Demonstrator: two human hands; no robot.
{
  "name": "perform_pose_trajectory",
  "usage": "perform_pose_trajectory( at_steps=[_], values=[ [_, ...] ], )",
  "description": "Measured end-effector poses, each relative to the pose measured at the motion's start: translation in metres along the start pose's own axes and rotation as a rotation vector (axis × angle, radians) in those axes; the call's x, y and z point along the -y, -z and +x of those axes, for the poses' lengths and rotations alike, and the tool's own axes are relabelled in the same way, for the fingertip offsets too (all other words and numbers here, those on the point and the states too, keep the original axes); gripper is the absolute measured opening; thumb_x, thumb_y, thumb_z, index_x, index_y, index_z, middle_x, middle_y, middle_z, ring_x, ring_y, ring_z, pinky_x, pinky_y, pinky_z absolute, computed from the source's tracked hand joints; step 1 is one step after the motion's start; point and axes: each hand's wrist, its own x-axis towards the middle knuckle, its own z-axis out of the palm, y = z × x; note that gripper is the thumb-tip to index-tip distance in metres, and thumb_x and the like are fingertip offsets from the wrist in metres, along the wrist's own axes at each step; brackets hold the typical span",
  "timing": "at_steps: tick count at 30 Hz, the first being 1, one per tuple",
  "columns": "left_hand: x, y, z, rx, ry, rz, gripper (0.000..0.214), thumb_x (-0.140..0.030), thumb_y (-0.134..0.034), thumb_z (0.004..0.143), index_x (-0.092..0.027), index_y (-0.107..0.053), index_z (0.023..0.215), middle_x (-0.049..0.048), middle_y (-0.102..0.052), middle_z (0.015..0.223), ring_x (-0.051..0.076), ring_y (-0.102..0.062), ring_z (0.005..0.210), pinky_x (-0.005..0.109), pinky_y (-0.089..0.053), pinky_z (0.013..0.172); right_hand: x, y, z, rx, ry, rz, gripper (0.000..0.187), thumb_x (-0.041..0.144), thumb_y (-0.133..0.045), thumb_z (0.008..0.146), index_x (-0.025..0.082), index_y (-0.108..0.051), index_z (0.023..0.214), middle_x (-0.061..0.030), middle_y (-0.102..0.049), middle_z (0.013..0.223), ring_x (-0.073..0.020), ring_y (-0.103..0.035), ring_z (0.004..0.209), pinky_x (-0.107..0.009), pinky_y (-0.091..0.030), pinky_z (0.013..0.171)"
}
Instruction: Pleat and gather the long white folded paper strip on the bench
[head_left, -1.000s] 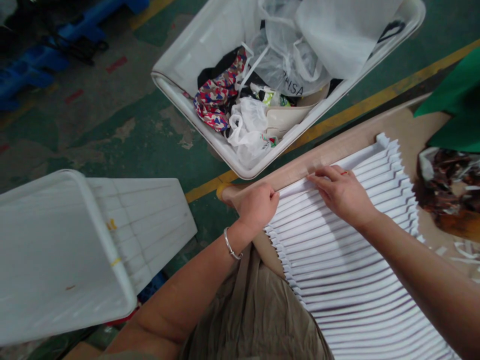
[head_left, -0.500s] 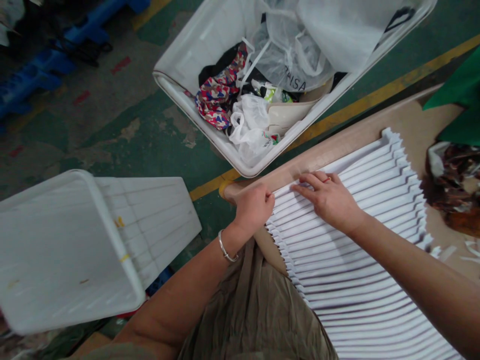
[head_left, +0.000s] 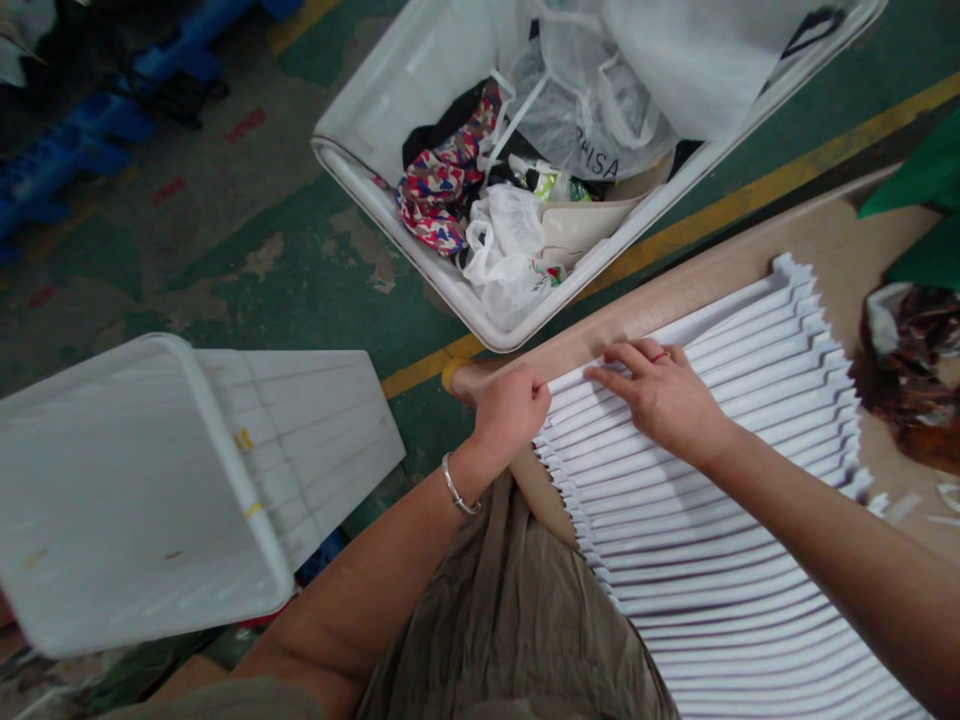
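A long row of overlapping white paper sheets [head_left: 720,480], fanned like steps, lies on a tan table [head_left: 840,240]. My left hand [head_left: 511,408], with a silver bracelet on the wrist, is curled at the near-left corner of the fan and pinches the edge of the top sheets. My right hand [head_left: 660,395] rests on the upper sheets just to the right, fingers bent and pressed down on the paper, fingertips pointing left toward my left hand.
A white bin [head_left: 390,110] on the green floor beyond the table edge holds plastic bags, patterned cloth and a beige shoe. A second white bin [head_left: 135,490] stands at the left. Green material [head_left: 922,190] and a crumpled brown foil wrapper [head_left: 911,370] lie at the table's right.
My right hand slid left along the top sheets toward my left hand, then held. My left hand kept its grip on the corner. The view shifted slightly.
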Motion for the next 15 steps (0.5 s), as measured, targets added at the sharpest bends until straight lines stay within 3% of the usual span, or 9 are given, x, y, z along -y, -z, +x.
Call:
perform_pose_trajectory(
  at_steps=[6, 10, 12, 15],
  values=[
    [-0.005, 0.007, -0.002, 0.013, -0.008, 0.137, 0.024, -0.029, -0.052, 0.097, -0.016, -0.071, 0.087, 0.0075, -0.075, 0.085, 0.02, -0.065, 0.074, 0.031, -0.041, 0.065, -0.001, 0.002, 0.002, 0.043, -0.024, 0.001, 0.049, 0.012, -0.052, 0.094, 0.032, -0.064, 0.137, -0.0104, -0.058, 0.139, -0.0318, -0.046, 0.123, -0.043, -0.035, 0.087],
    [-0.007, 0.015, -0.012, -0.016, -0.014, 0.244, 0.025, -0.027, -0.047, 0.099, -0.015, -0.069, 0.103, 0.0104, -0.075, 0.093, 0.026, -0.07, 0.086, 0.035, -0.05, 0.074, 0.007, 0.001, 0.0, -0.002, -0.033, 0.016, 0.046, 0.014, -0.051, 0.095, 0.027, -0.063, 0.138, -0.0116, -0.06, 0.139, -0.0303, -0.049, 0.125, -0.047, -0.038, 0.097],
    [-0.007, 0.013, -0.023, -0.113, -0.108, 0.28, 0.029, -0.021, -0.043, 0.099, -0.013, -0.068, 0.111, 0.0144, -0.074, 0.108, 0.028, -0.07, 0.102, 0.039, -0.054, 0.087, 0.013, -0.002, -0.006, -0.079, -0.031, 0.022, 0.045, 0.02, -0.046, 0.101, 0.022, -0.058, 0.144, -0.0113, -0.056, 0.148, -0.0287, -0.044, 0.137, -0.049, -0.035, 0.109],
    [-0.001, -0.002, -0.042, -0.211, -0.454, 0.298, 0.043, -0.02, -0.038, 0.102, -0.01, -0.059, 0.138, 0.0166, -0.059, 0.147, 0.027, -0.05, 0.142, 0.042, -0.041, 0.119, 0.015, -0.012, -0.02, -0.177, -0.084, 0.019, 0.053, 0.039, -0.04, 0.107, 0.015, -0.045, 0.154, -0.0102, -0.04, 0.164, -0.0263, -0.027, 0.154, -0.05, -0.027, 0.122]
  ],
)
